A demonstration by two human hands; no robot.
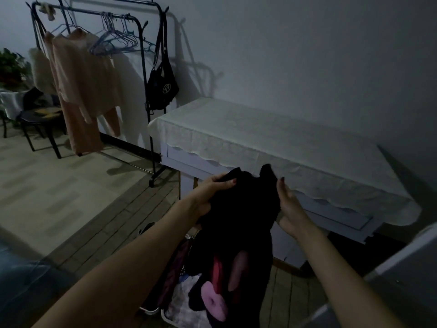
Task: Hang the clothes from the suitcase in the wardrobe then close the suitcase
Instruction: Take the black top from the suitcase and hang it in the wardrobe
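Dim room: black garment (pixel 238 209) between both hands (pixel 210 192).

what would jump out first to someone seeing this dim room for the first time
Front and centre, a black garment with pink patches is held up by the left hand, which grips its top, while the right hand sits open at its other edge. Up at the left, a black clothes rack carries peach clothes, empty hangers and a black bag; a cloth-covered table stands against the wall behind the hands.
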